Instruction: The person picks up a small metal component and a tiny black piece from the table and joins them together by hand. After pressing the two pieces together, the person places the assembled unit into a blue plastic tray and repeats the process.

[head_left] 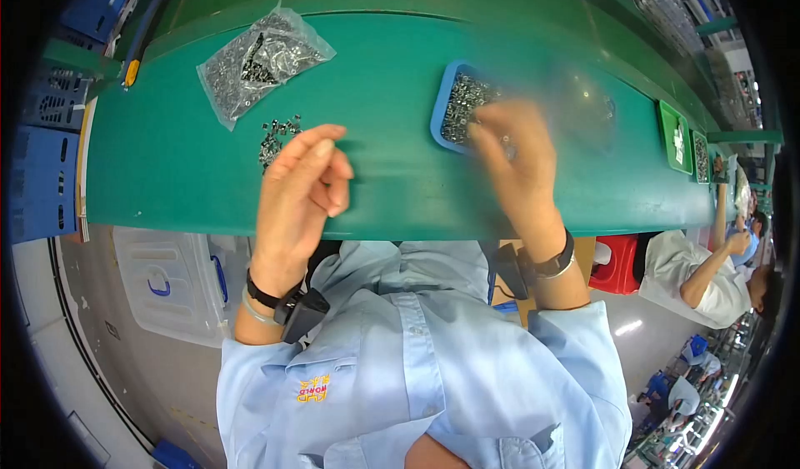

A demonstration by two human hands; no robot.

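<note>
My left hand [302, 187] is above the green bench with its thumb and fingers drawn together; anything between them is too small to make out. Just beyond it lies a loose pile of small dark metal parts [269, 147], partly covered by the fingers. My right hand [523, 160] reaches over the near right side of a blue tray [437, 123]. Its thumb and fingertips are close together, slightly blurred, and what they hold cannot be seen. Many small shiny metal pieces [467, 106] fill the tray.
Behind the loose pile lies a clear plastic bag [265, 59] of small metal parts. A green tray [675, 138] stands at the bench's right end, with co-workers [700, 277] beyond. Below the bench at left is a clear lidded bin [167, 281]; a red container [615, 265] is at right.
</note>
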